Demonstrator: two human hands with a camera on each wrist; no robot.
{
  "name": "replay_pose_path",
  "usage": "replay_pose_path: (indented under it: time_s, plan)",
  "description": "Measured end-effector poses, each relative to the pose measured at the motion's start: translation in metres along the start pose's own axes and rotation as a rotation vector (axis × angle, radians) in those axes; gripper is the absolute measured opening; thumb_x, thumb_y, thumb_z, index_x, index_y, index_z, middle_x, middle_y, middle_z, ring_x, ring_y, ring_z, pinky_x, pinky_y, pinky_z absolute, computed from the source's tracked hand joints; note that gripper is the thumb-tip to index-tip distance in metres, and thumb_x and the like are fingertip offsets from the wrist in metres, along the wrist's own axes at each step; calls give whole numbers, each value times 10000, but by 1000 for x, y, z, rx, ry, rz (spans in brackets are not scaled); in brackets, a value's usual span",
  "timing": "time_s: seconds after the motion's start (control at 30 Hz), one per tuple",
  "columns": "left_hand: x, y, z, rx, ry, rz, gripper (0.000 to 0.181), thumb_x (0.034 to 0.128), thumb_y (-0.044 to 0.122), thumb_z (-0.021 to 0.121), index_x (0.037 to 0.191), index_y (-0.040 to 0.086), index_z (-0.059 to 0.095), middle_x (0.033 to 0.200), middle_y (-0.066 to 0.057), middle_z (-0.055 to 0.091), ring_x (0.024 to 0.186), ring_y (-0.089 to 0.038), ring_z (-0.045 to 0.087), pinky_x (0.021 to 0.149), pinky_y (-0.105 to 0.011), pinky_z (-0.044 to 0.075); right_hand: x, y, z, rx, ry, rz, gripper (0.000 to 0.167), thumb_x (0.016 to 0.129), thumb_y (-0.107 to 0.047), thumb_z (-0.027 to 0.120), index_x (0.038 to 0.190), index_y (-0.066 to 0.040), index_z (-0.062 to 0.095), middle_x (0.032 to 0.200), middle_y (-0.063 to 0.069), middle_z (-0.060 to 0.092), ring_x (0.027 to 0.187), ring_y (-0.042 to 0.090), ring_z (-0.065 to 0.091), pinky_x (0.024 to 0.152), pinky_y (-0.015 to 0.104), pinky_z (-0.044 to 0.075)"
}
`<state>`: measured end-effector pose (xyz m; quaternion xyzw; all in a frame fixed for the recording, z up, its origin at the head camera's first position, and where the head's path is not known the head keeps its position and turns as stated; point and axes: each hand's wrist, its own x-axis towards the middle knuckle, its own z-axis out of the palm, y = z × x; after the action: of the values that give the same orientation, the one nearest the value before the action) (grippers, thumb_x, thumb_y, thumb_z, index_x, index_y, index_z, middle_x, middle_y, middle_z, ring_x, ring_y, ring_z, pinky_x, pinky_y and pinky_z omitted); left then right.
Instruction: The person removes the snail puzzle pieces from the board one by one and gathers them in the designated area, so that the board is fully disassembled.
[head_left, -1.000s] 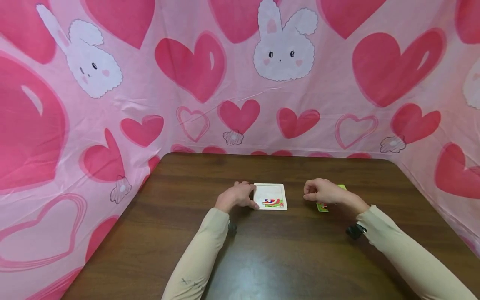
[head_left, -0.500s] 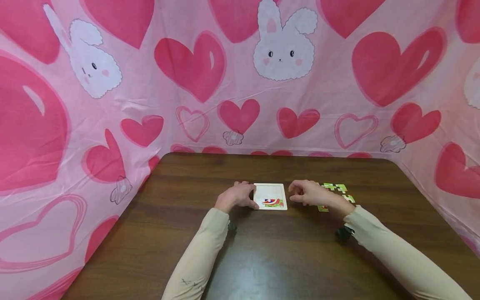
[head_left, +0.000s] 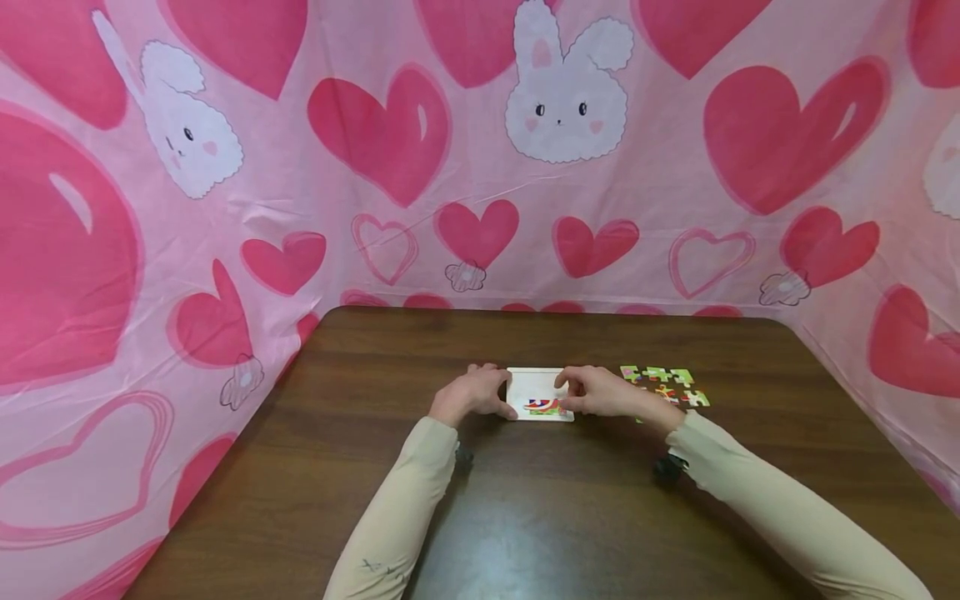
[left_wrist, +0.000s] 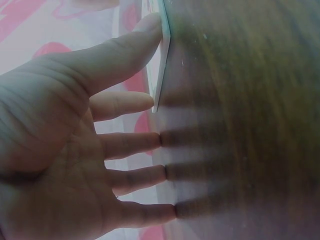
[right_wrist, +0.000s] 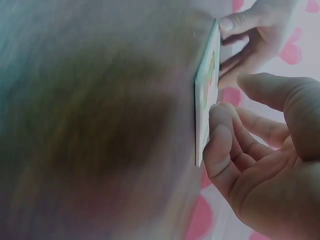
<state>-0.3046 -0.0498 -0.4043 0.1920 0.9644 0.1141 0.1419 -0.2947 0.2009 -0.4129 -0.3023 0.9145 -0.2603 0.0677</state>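
Observation:
A white square puzzle tray (head_left: 534, 382) lies on the table, with part of a colourful picture in its near right corner. My left hand (head_left: 472, 395) rests at the tray's left side. Its thumb (left_wrist: 145, 26) touches the tray edge, the index fingertip meets a corner, and the other straight fingers touch the table. My right hand (head_left: 603, 392) is over the tray's right side. In the right wrist view its thumb (right_wrist: 265, 90) stands apart from the loosely bent fingers (right_wrist: 222, 145), and no piece shows between them. The hand partly covers the picture.
Several loose green puzzle pieces (head_left: 681, 377) lie right of the tray, some partly behind the right wrist. The brown wooden table (head_left: 525, 517) runs back to a pink cloth (head_left: 660, 175) with hearts and rabbits.
My right hand has moved left from the loose pieces to the tray's right side, uncovering more of those pieces. The left hand and the tray have stayed in place.

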Motion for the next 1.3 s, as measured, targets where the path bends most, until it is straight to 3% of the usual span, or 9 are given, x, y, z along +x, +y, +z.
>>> replay_pose_path:
  time_s: [0.7,0.9,1.13,1.3]
  plan:
    - [1,0,-1,20,-5,17,652,788,480,784,1319,176,559,1306,-65,546,1148,-269,447,975,-512,474,20,-19,19,-30,-79,85,200,854,-205,755,977,-92,645,696,-37,591,613,90,491,571,239,388]
    - [1,0,0,26,-5,22,668,794,480,780,1341,174,551,1319,-65,545,1157,-271,448,985,-513,468,23,-21,19,-69,-77,98,218,833,-207,773,947,-80,637,728,-14,594,644,107,495,592,239,395]
    - [2,0,0,31,-5,20,680,792,487,779,1350,174,548,1339,-69,542,1167,-274,454,993,-516,464,25,-24,17,-43,-80,133,253,826,-199,785,945,-81,596,762,19,580,662,142,497,591,254,391]
    - [2,0,0,39,-2,22,687,791,489,778,1357,177,544,1348,-71,542,1172,-276,456,997,-514,463,25,-23,18,-22,-58,115,288,810,-192,796,940,-92,559,754,17,570,661,143,491,597,261,385]
